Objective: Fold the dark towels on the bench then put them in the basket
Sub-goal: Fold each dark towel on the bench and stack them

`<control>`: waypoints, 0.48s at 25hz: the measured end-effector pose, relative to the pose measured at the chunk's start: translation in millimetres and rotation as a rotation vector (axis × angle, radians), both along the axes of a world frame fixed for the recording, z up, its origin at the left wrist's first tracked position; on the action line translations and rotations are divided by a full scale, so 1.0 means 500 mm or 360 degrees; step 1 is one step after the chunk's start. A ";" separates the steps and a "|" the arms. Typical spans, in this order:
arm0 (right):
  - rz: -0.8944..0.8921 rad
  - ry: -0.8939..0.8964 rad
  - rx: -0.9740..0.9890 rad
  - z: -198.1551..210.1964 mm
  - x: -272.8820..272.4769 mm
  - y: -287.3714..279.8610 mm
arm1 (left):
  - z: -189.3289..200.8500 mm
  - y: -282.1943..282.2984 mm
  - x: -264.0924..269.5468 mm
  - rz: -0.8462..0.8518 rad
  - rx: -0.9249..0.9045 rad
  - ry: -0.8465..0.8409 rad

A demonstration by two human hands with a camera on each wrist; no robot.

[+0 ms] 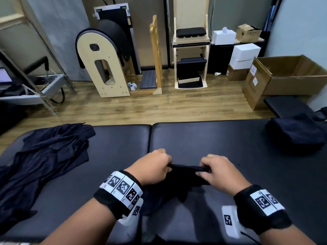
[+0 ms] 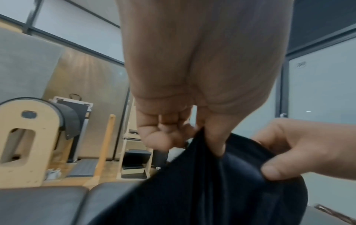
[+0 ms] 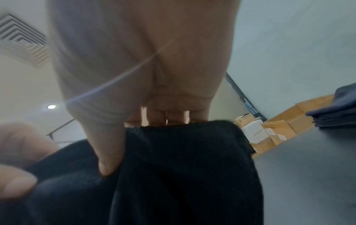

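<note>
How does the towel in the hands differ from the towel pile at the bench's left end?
The held towel is lifted off the bench, pinched along its top edge by the left hand and right hand; the left pile lies untouched on the bench. The held towel hangs bunched and narrow; the left pile sprawls wide and rumpled. Both are dark fabric, unfolded.

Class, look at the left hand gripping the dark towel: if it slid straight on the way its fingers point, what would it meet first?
Probably the right hand, which pinches the same dark towel just across from the left hand; depth is uncertain.
</note>
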State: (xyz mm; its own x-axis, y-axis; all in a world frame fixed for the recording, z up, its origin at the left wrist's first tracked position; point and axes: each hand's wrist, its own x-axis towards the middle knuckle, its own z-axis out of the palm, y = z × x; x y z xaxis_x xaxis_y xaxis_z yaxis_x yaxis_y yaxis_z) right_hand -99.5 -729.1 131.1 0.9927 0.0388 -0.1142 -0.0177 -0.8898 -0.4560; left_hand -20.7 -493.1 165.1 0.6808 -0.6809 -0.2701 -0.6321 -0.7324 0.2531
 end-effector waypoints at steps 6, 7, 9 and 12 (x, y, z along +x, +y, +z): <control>-0.0028 0.0225 -0.0281 0.003 0.014 -0.061 | -0.006 0.052 0.060 0.0189 0.0103 -0.0057; -0.0051 0.0290 -0.0328 0.007 0.020 -0.067 | -0.001 0.059 0.079 0.0153 0.0224 -0.0172; -0.0066 0.0394 -0.0414 0.019 0.039 -0.074 | 0.011 0.070 0.123 0.0090 0.0422 -0.0316; -0.0322 0.0530 0.0030 0.036 0.096 -0.067 | 0.032 0.092 0.205 0.0208 0.0513 -0.0210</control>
State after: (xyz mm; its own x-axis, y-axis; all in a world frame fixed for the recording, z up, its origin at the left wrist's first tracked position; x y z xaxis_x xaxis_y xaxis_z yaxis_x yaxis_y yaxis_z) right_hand -51.6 -762.6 149.0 0.8893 -0.1487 -0.4324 -0.3417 -0.8446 -0.4122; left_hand 81.8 -447.3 181.1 0.7997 -0.4802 -0.3604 -0.5397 -0.8379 -0.0812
